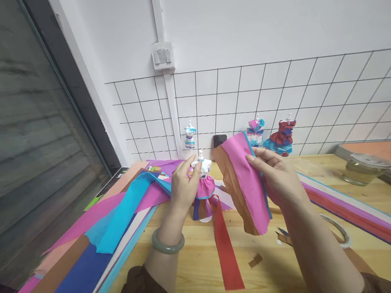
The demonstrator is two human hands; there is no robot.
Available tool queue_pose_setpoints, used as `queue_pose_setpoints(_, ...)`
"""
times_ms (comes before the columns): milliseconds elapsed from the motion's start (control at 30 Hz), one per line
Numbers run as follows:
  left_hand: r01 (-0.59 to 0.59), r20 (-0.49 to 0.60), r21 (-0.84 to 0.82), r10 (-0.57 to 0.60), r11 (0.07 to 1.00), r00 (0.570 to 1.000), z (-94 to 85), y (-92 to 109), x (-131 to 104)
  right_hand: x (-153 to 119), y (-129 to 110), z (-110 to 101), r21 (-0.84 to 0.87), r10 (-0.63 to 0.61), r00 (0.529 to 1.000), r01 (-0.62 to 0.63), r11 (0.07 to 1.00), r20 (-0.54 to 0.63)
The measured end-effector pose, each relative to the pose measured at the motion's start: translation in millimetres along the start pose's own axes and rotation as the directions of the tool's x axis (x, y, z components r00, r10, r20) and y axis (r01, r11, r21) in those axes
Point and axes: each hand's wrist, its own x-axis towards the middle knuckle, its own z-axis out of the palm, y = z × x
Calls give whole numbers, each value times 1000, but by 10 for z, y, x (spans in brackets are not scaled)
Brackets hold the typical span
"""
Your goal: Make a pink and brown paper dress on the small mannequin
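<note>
My right hand pinches the edge of a layered crepe paper piece, pink over brown with a thin blue edge, held up above the table. My left hand, its fingers stretched out, is beside a small white dress form; whether it touches the form is unclear. A gathered pink paper skirt wraps the form, with brown, blue and purple strips beneath. From its base a red paper strip runs toward me across the wood.
Crepe paper strips are piled at left; more folded strips lie at right. Behind stand a small white form and two dressed forms. A phone, tape roll and clear container are also here.
</note>
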Motion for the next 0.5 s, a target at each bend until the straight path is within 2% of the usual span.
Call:
queue_pose_setpoints(400, -32, 2, -58, 33, 998, 999, 39, 5, -26, -23, -41, 8, 46, 46, 999, -47, 998, 25)
queue_pose_setpoints(500, -99, -65, -18, 98, 995, 993, 33, 32, -17, -21, -53, 2, 36, 37, 999, -38, 999, 24)
